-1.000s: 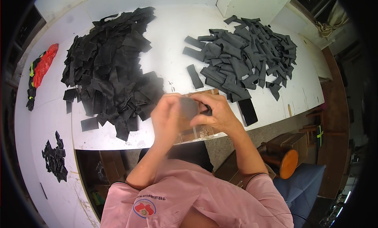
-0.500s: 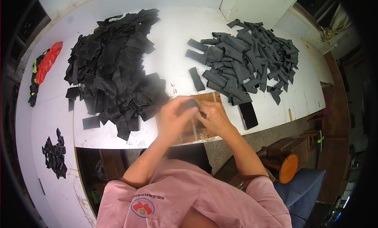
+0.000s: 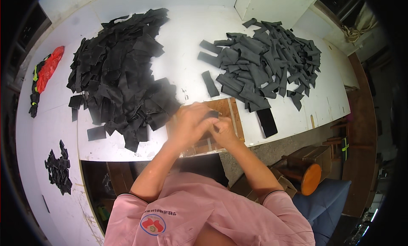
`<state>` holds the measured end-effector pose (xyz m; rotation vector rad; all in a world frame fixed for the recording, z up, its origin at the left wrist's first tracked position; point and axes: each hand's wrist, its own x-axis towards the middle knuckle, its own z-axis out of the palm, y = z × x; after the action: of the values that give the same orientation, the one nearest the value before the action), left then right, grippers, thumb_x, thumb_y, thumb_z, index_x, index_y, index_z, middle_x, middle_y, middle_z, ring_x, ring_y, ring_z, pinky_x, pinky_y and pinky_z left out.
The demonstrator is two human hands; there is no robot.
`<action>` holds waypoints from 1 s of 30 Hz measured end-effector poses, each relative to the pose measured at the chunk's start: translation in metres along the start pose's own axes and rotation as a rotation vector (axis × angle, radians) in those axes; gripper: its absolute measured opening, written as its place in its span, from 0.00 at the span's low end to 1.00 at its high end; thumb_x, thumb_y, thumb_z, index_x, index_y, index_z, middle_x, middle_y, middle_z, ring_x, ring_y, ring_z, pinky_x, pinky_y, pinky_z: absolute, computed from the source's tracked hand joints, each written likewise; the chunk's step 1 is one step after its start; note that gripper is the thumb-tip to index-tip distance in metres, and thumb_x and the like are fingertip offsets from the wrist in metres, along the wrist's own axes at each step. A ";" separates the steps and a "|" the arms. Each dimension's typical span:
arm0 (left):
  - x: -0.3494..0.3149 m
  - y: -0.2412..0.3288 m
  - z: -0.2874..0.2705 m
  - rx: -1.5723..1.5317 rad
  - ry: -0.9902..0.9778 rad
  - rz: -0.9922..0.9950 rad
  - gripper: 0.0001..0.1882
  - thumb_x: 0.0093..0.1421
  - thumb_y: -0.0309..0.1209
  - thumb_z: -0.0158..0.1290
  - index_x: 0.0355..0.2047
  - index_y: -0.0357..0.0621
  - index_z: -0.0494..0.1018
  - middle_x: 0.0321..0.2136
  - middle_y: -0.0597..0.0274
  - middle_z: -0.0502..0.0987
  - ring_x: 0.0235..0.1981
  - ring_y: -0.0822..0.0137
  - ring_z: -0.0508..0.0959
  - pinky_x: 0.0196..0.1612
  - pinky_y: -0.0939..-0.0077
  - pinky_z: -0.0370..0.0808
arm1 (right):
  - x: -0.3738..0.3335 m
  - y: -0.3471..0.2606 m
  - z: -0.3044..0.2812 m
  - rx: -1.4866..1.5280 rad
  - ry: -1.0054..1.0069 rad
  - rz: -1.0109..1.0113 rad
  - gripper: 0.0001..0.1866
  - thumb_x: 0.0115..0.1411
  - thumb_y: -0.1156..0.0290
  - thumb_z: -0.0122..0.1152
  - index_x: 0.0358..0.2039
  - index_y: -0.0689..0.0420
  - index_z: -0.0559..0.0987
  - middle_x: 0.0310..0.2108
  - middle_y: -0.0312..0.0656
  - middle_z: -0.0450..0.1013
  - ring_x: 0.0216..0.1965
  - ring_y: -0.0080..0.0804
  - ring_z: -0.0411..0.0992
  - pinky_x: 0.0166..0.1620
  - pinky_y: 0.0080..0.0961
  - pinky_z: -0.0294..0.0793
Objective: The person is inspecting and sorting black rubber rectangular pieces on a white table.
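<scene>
My left hand (image 3: 189,123) and my right hand (image 3: 223,132) meet over a brown board at the table's front edge. Between them a small dark fabric piece (image 3: 212,114) shows, mostly covered by fingers. Both hands are closed on it, the right with its fingers curled in. Left of my hands lies a large heap of flat black fabric pieces (image 3: 123,76). Beyond them to the right is a pile of dark grey fabric pieces (image 3: 255,59), which look folded or tube-shaped. One grey piece (image 3: 210,84) lies apart at that pile's near left.
The brown board (image 3: 233,114) lies on the white table (image 3: 182,46). A black phone (image 3: 267,123) rests near the front edge. At far left are a red plastic bag (image 3: 50,69) and a small black heap (image 3: 58,167). An orange-topped stool (image 3: 311,179) and cardboard boxes stand lower right.
My right hand has turned and curled more tightly, moving slightly down. Less of the dark fabric piece shows between my hands. The piles look the same, with a slight shift of the view.
</scene>
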<state>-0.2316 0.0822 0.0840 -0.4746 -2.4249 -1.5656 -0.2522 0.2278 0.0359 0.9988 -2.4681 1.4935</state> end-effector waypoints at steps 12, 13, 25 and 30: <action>-0.014 0.015 -0.012 -1.119 0.424 -0.175 0.05 0.53 0.27 0.49 0.30 0.38 0.70 0.31 0.56 0.72 0.37 0.63 0.70 0.46 0.68 0.65 | 0.038 -0.033 -0.034 -0.253 -0.229 -0.052 0.18 0.48 0.58 0.57 0.18 0.63 0.71 0.17 0.46 0.67 0.20 0.42 0.66 0.25 0.34 0.64; -0.017 0.007 -0.010 -1.161 0.433 -0.221 0.06 0.53 0.28 0.50 0.30 0.38 0.70 0.32 0.56 0.71 0.38 0.63 0.70 0.46 0.67 0.65 | 0.031 -0.022 -0.024 -0.218 -0.227 -0.020 0.18 0.49 0.58 0.56 0.18 0.62 0.71 0.17 0.46 0.67 0.20 0.43 0.67 0.25 0.34 0.64; -0.017 0.000 -0.013 -0.468 0.346 -0.128 0.03 0.51 0.21 0.50 0.27 0.34 0.71 0.27 0.62 0.73 0.29 0.76 0.71 0.35 0.84 0.67 | 0.019 -0.024 -0.012 -0.093 -0.144 -0.007 0.12 0.50 0.67 0.56 0.19 0.63 0.71 0.17 0.49 0.67 0.20 0.45 0.66 0.25 0.35 0.63; -0.037 -0.012 0.014 -0.298 0.486 -0.173 0.06 0.55 0.26 0.47 0.31 0.35 0.71 0.30 0.57 0.73 0.32 0.68 0.72 0.37 0.78 0.67 | 0.044 -0.030 -0.042 -0.197 -0.326 0.065 0.14 0.48 0.59 0.58 0.23 0.58 0.75 0.20 0.48 0.70 0.22 0.40 0.68 0.26 0.27 0.64</action>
<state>-0.2023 0.0855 0.0556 0.0765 -1.9172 -1.8629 -0.2800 0.2312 0.0979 1.2160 -2.8254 1.1498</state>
